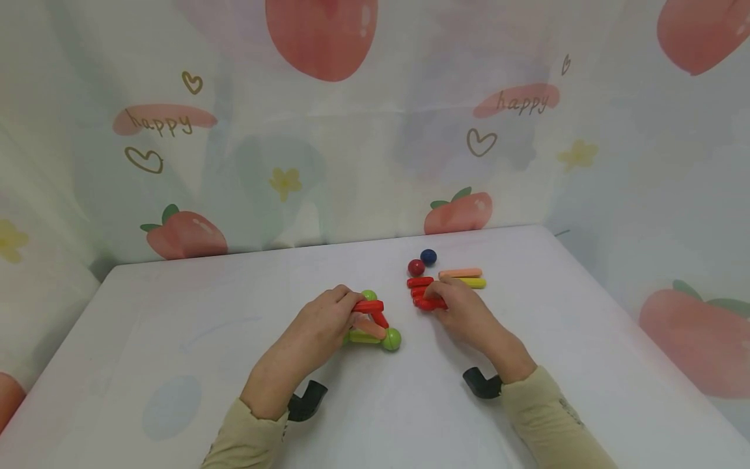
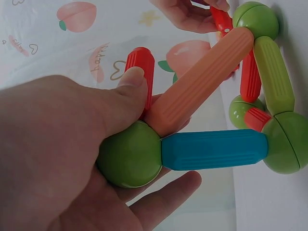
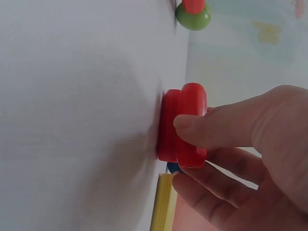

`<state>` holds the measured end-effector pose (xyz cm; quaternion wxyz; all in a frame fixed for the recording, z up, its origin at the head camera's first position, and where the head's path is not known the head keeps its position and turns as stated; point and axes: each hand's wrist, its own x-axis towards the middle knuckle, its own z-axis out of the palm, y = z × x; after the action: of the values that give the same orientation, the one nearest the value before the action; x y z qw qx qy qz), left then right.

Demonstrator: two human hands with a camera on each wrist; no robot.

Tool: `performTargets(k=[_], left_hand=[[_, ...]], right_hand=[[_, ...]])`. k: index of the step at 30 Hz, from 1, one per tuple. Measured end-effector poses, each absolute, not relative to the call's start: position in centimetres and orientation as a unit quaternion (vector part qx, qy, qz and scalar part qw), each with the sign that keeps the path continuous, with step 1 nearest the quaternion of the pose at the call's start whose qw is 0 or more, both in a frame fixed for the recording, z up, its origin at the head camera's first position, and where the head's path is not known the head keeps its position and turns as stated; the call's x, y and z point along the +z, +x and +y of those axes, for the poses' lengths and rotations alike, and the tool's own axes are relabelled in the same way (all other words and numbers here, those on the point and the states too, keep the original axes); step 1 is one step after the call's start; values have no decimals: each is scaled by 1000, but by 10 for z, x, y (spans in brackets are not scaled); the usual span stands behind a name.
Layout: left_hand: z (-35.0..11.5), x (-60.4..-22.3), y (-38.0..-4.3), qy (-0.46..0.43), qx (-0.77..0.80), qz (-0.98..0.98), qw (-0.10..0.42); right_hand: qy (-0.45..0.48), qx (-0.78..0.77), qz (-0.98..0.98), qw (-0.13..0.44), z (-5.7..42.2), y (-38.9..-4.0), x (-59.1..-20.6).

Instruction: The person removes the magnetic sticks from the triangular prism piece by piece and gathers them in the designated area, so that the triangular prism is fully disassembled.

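Note:
My left hand point(image 1: 319, 329) pinches a red stick point(image 2: 139, 67) between thumb and fingers, beside a green ball point(image 2: 130, 154) at the top corner of a stick-and-ball frame. From that ball, an orange stick point(image 2: 202, 79) and a blue stick point(image 2: 214, 150) run to other green balls point(image 1: 391, 339). A lime stick point(image 2: 275, 74) and red sticks join the frame's base. To the right, my right hand point(image 1: 463, 316) pinches another red stick point(image 3: 190, 127), thumb on its side. That stick lies close against a second red one point(image 3: 168, 125); the fingertips behind it are partly hidden.
Beyond the right hand lie a red ball point(image 1: 416, 267), a blue ball point(image 1: 429, 257), an orange stick point(image 1: 459, 273) and a yellow stick point(image 1: 473, 283). Everything stands on a white-covered table point(image 1: 176, 326), with a printed cloth point(image 1: 351, 150) hanging behind.

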<state>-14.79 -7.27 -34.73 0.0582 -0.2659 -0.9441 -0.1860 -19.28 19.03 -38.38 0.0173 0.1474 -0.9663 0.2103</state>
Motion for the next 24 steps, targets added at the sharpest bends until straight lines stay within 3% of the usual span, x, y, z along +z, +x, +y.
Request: performTargets(k=[24], left_hand=[[-71,-345,-149,-245,-185,-951,26]], right_hand=[[176,249,-951,55,183,-188,-373]])
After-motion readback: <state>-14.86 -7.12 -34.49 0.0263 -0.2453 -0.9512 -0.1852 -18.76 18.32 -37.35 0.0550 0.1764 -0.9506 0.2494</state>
